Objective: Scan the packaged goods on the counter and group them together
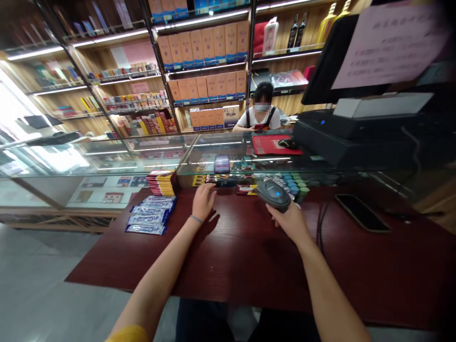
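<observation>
The handheld barcode scanner is in our right hand, raised over the far part of the dark red wooden desk, its head towards the glass counter. Our right fingers are wrapped around its handle; we cannot tell whether one rests on a trigger. Just beyond the scanner stand small blue and green cylindrical packs, and a red-and-yellow pack lies between our hands.

Our left hand is near the counter's front edge, fingers loosely bent and a little apart. We see nothing in it, though the palm is hidden.

We judge the step in hand to be holding the scanner ready; a next move calls for a steady right wrist and a clear line from scanner head to label.

To our left are a stack of red-and-yellow boxes and fanned blue-and-silver packets. To our right lie a black cable and a smartphone. Across the counter is a masked person, before shelves of orange boxes.
</observation>
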A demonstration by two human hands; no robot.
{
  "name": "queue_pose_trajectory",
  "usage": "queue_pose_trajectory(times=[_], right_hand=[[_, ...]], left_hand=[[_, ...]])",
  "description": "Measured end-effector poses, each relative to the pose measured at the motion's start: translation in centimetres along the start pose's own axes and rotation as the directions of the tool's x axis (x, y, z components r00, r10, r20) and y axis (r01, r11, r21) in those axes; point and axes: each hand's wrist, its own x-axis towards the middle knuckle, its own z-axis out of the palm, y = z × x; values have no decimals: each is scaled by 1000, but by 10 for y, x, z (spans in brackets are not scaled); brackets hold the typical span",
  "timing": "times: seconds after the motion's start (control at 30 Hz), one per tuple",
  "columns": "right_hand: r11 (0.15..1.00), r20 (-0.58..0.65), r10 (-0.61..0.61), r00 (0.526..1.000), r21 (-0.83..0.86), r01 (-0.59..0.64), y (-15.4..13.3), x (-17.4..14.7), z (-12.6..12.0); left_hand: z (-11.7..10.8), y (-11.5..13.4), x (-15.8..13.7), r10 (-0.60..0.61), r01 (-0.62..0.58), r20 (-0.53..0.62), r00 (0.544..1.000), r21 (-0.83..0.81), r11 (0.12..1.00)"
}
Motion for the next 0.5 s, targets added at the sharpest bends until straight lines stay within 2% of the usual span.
queue_pose_trajectory(times=[0.07, 0.13, 0.23, 0.33, 0.43, 0.5], right_hand=[[995, -14, 66, 998, 75, -64, -1, 0, -4], [987, -40, 97, 994, 132, -91, -1, 1, -7], [977, -88, 116, 989, 190, -97, 0, 3, -13], [970, -116, 140, 983, 217, -112, 2, 5, -16], [964, -117, 155, 981, 236, -124, 6, 7, -15], [959, -109, 163, 981, 251, -131, 8, 7, -13]], left_hand=[[36, 1, -8, -77, 81, 37, 996, -109, 991], [67, 0, -13, -83, 93, 97, 992, -105, 990], [106, -6, -15, 21, -68, 301, 954, 145, 987], [137, -13, -13, 39, -251, 477, 878, 391, 886], [159, -19, -5, -1, -329, 547, 837, 504, 799], [168, -22, 1, -39, -328, 553, 832, 548, 769]])
